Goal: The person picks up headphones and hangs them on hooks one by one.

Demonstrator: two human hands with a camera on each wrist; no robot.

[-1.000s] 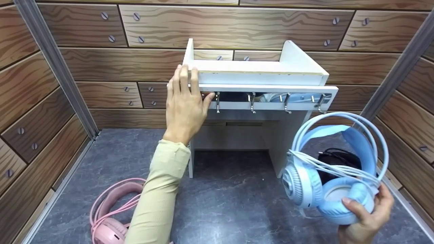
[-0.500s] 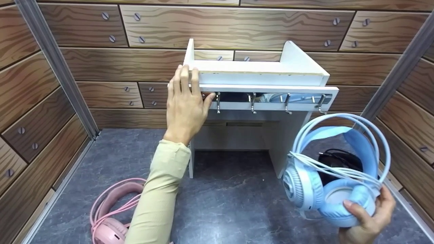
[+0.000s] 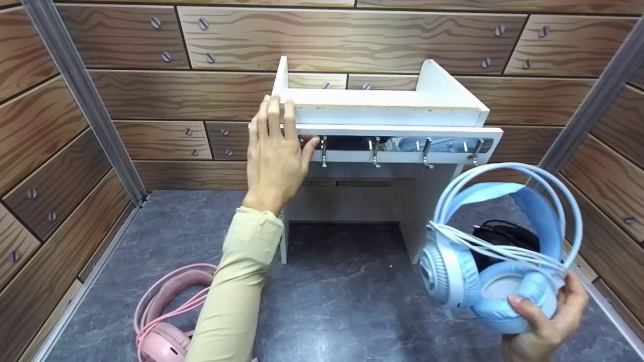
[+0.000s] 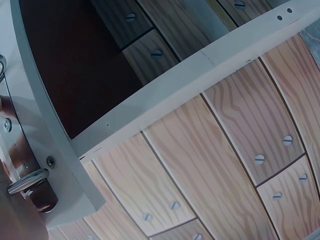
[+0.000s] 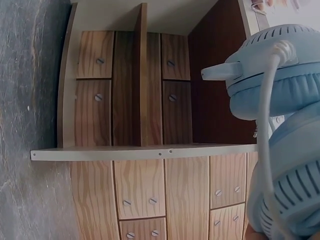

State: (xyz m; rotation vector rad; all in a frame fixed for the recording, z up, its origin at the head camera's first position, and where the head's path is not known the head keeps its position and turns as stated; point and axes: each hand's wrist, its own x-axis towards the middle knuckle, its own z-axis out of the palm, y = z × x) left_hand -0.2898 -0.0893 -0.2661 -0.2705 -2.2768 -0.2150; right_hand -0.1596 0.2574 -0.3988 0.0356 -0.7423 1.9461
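"How's the left hand posed?"

"Fingers extended over the left end of the white shelf, thumb spread sideways."

"And the right hand?"

"Gripping the blue headphones by one ear cup, near the shelf's right front."

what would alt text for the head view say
A person's right hand holds blue headphones while the left hand rests on a white shelf with metal hooks. Pink headphones lie at lower left, partly behind a sleeve.

The left hand reaches forward, fingers extended, while the right hand grips.
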